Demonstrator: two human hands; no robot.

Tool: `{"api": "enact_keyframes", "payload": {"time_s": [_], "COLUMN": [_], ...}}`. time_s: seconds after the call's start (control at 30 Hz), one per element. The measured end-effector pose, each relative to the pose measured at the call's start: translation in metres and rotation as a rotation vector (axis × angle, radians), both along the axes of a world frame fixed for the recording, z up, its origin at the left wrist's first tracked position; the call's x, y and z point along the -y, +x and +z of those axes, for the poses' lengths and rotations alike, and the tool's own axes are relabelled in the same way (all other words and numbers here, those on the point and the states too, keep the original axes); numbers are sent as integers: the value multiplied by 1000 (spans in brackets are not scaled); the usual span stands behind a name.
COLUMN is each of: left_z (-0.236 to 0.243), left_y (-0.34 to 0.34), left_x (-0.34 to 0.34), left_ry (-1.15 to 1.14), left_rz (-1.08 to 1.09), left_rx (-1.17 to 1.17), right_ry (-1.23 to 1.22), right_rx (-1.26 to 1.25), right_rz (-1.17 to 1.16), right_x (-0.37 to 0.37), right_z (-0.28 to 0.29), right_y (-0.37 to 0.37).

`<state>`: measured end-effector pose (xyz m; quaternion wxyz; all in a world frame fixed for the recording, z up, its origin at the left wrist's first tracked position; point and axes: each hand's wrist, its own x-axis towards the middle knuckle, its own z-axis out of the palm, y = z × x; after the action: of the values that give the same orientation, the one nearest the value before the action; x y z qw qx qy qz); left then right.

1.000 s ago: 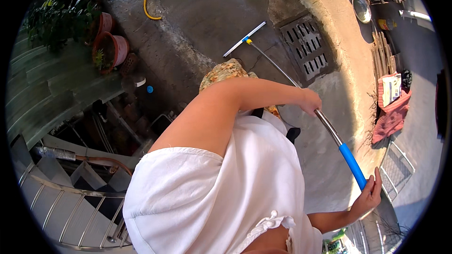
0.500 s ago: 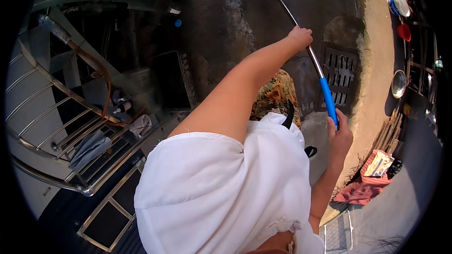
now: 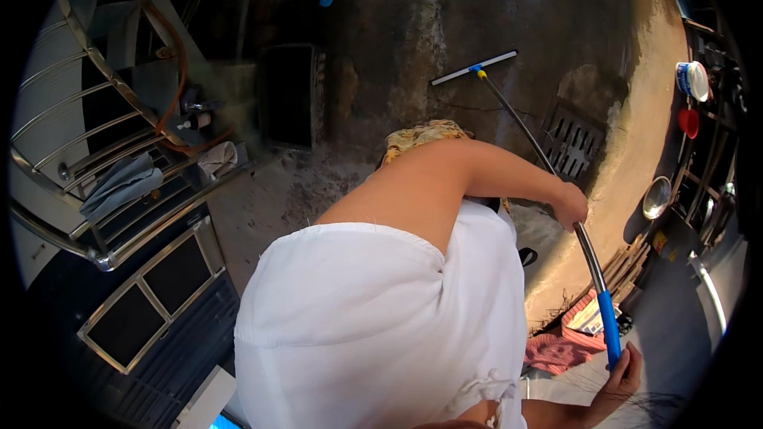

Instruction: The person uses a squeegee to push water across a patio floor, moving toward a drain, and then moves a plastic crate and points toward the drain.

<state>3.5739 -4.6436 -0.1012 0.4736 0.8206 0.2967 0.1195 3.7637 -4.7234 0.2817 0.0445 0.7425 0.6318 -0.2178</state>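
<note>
A long-handled floor squeegee (image 3: 531, 137) slants across the view, its straight blade on the dark, wet-looking floor. Yellow and blue fittings join the blade to the metal pole. My left hand (image 3: 571, 205) reaches across my body, its fingers wrapped round the pole partway along. Low at the right, my right hand (image 3: 621, 380) holds the end of the blue grip (image 3: 609, 326), with some fingers bent round it and part of the hold hidden.
A slotted drain grate (image 3: 571, 143) lies beside the pole. Along the right wall are a white tub (image 3: 693, 81), a red scoop (image 3: 688, 122), a metal bowl (image 3: 656, 197) and a pink basket (image 3: 574, 326). A metal rack (image 3: 95, 246) with cloths stands at left.
The squeegee has come back toward me, its blade sliding nearer and slightly right. Both hands have moved nearer and to the right, still on the pole and grip.
</note>
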Motion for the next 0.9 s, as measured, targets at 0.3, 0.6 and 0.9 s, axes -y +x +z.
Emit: {"api": "enact_keyframes", "payload": {"time_s": [0.3, 0.6, 0.9], "left_z": [17, -73, -89], "left_y": [-66, -196, -114], "left_x": [-71, -157, -155], "left_ry": [161, 345, 192], "left_rz": [-20, 629, 264], "left_rx": [-134, -617, -420], "right_ry": [197, 99, -1], "right_rx": [-286, -422, -476], "right_rz": [22, 159, -95], "right_x": [-15, -75, -96], "right_z": [-47, -203, -150], "right_y": [3, -156, -73]}}
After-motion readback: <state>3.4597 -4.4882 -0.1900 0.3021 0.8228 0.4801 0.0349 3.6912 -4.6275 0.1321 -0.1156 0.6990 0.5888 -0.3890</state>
